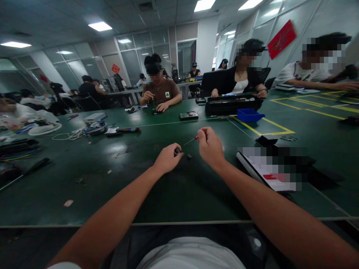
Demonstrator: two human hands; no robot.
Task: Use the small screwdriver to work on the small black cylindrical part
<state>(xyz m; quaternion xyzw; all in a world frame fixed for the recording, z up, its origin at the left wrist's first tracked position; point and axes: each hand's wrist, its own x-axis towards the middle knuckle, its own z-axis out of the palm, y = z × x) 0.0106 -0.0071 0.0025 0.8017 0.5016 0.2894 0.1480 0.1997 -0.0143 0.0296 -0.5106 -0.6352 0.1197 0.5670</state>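
My left hand (169, 158) is closed around a small dark round part (176, 152) with a light rim, just above the green table (157, 190). To its right, my right hand (209, 147) grips a screwdriver (191, 141) with a red handle; the thin shaft points left and down toward my left hand. The tip ends a little short of the round part, without touching it. Between the hands, a small dark piece (189, 156) lies on the table.
A circuit board device (189, 116) lies ahead, with a blue tray (249, 115) and black casing (232, 104) to its right. A white-paged booklet (269, 172) is right of my arm. Cables (75, 133) lie left. Several people sit around the tables.
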